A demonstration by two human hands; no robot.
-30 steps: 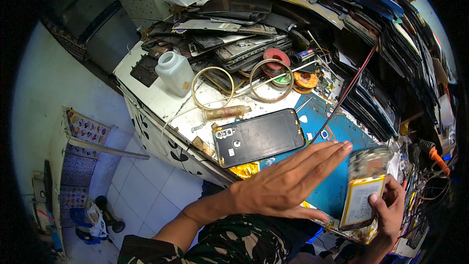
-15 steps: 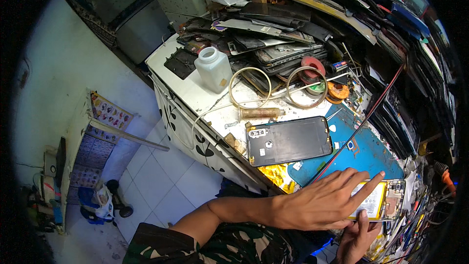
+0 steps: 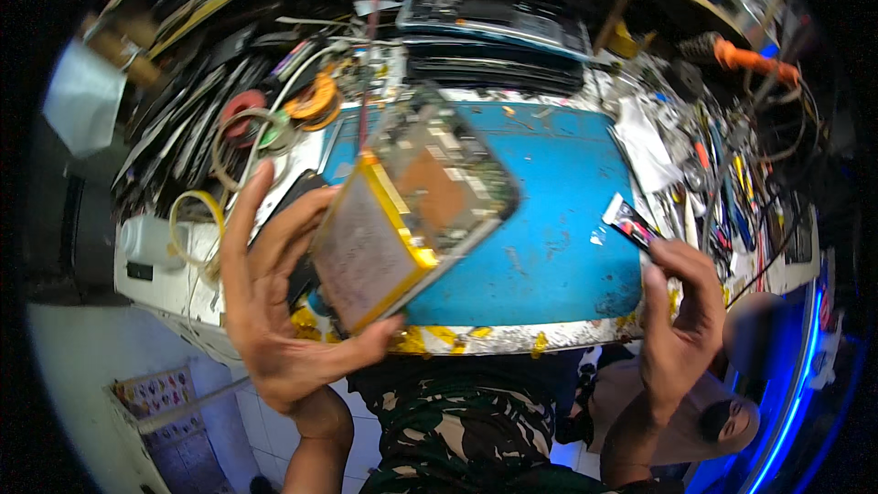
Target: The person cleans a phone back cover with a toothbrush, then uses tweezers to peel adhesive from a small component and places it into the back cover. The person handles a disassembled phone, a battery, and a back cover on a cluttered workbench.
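My left hand [image 3: 283, 311] grips an opened phone [image 3: 439, 183] by its edges, tilted above the blue work mat [image 3: 558, 210]. The phone's circuit board and yellow-edged battery [image 3: 375, 252] face up, blurred by motion. Behind my left fingers lies a dark phone back cover [image 3: 297, 190], mostly hidden. At the mat's right edge my right hand [image 3: 681, 311] has thumb and forefinger closed on the near end of a small dark tube-like packet [image 3: 631, 220] with a white end. The exact kind of packet cannot be made out.
Wire spools [image 3: 313, 102] and a white bottle [image 3: 151, 242] stand on the left, near piled phone parts. Stacked phones [image 3: 494, 41] line the back. Tools [image 3: 732, 174] and an orange-handled tool [image 3: 754, 62] crowd the right. Another person [image 3: 668, 402] is at the lower right.
The view has swung right to face the mat. My hands have parted: the left one has lifted the phone off the work area, while the right one is at the small packet.
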